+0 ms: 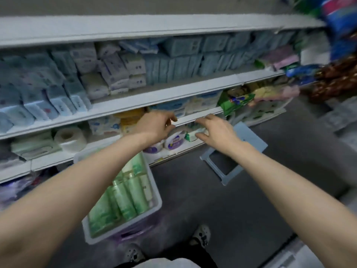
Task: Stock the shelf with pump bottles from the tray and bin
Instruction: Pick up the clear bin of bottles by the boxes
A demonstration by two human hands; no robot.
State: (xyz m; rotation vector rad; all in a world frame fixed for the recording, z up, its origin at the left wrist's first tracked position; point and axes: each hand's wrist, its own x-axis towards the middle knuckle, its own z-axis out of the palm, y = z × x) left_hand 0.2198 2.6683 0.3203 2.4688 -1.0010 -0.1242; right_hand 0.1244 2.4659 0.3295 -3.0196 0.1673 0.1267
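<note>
Pump bottles (125, 198), pale green, lie packed in the white bin (154, 206) on the floor below the shelf (108, 147). Both arms are stretched out to that shelf's lip! Left hand (154, 125) has its fingers curled over a round white tub (173, 140); right hand (216, 130) is spread loosely beside a small green item (188, 136), gripping nothing. A grey step stool (231, 151) sits just right
</note>
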